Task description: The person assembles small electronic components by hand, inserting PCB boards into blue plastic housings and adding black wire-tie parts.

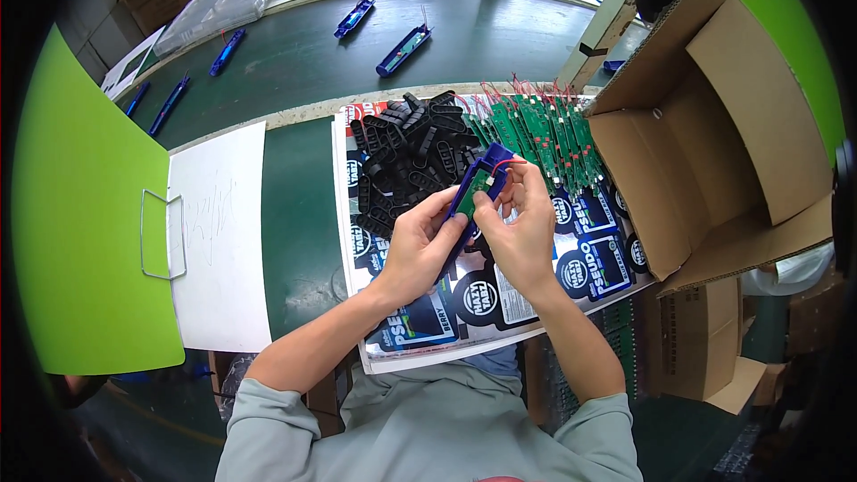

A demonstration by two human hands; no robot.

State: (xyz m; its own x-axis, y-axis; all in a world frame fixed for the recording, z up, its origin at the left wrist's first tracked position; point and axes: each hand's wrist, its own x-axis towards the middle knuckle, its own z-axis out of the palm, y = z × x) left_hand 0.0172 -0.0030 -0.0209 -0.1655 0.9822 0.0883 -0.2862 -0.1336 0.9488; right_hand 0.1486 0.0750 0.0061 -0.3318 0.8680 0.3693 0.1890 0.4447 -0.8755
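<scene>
My left hand (pixel 416 248) is closed around the side and lower end of a long blue plastic housing (pixel 496 153), held tilted in front of me. Inside the housing lies a narrow green circuit board (pixel 473 193), with a red wire curving out near the top. My right hand (pixel 520 230) grips the housing from the other side, its thumb pressed on the board. Just beyond my hands is a heap of black ribbed plastic parts (pixel 386 145). To the right of that heap lies a pile of green circuit boards (pixel 546 136) with red wires.
Printed sheets (pixel 536 299) cover the work surface. An open cardboard box (pixel 656 187) stands at the right. On the left is a green panel (pixel 98 214) beside a white sheet (pixel 223 241). Across the back runs a dark green belt (pixel 295 58) carrying several blue housings (pixel 403 51).
</scene>
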